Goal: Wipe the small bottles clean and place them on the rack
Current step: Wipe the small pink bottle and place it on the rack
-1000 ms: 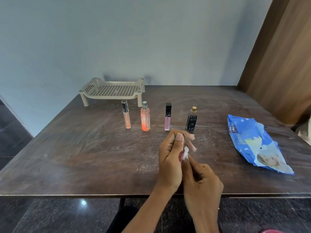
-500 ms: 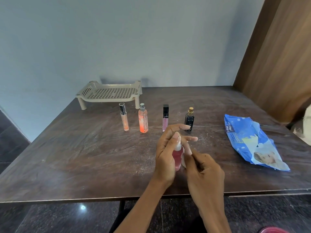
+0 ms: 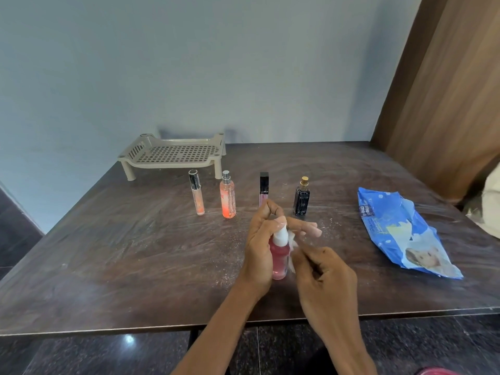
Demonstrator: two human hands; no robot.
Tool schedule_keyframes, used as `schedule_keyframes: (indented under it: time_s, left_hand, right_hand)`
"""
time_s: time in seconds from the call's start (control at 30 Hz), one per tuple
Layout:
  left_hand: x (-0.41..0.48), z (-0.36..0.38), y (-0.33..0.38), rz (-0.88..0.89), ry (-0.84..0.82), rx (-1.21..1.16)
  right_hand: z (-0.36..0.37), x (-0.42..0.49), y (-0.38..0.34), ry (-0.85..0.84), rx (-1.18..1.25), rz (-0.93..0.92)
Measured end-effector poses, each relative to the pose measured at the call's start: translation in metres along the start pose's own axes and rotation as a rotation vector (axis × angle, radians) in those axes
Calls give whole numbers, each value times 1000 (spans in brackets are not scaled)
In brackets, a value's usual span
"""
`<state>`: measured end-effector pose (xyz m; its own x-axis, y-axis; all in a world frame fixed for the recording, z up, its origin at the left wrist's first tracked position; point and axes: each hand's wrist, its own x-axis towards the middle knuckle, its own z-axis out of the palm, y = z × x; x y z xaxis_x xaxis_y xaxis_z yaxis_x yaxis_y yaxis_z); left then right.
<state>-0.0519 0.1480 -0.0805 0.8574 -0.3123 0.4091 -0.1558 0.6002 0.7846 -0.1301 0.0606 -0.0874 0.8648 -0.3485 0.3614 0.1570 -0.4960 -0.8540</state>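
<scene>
A person's left hand [image 3: 259, 247] grips a pink bottle [image 3: 280, 255] upright over the front middle of a dusty table [image 3: 135, 253], fingers curled round it, while the right hand [image 3: 324, 277] pinches a white wipe [image 3: 292, 239] against its side. Behind stand a clear tube [image 3: 197, 192], an orange bottle [image 3: 228, 197], a purple tube [image 3: 263, 186] and a dark bottle [image 3: 302, 197] in a row, before the rack [image 3: 176, 154]. A blue wipes pack [image 3: 400, 231] lies at right.

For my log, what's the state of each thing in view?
Red bottle, upright, held by left hand.
Wipe, pinched in right hand, against red bottle.
Rack, no bottles on it.
Clear tube, standing, capped.
Orange bottle, standing.
Pink tube, standing, capped.
Dark bottle, standing.
Wipes pack, lying, crumpled.
</scene>
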Motion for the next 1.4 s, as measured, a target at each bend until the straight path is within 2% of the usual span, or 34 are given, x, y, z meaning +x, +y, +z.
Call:
schedule_keyframes:
  time_s: [0.13,0.3,0.47,0.67,0.83,1.0,1.17,1.4]
  left_hand:
    - [2,-1,-1,22,54,54]
    - [5,0,-5,32,53,-13]
    - [6,-1,-6,29,55,81]
    - [11,-4,-9,22,-15,-27]
    - [11,-6,-11,51,7,108]
    - [14,-6,-13,57,9,15]
    - [15,-6,-15,106,13,112]
    - [16,-9,-13,104,-29,137]
  right_hand:
    - [2,-3,11,-62,-89,32]
    - [-6,5,-6,4,-18,-57]
    - [-1,3,12,-76,-72,6]
    - [-7,13,-2,-29,6,-32]
    - [-1,4,12,-79,-74,12]
    - [-8,9,-6,-2,0,-53]
    - [-1,3,13,-73,-84,6]
    - [-4,7,2,-51,8,-32]
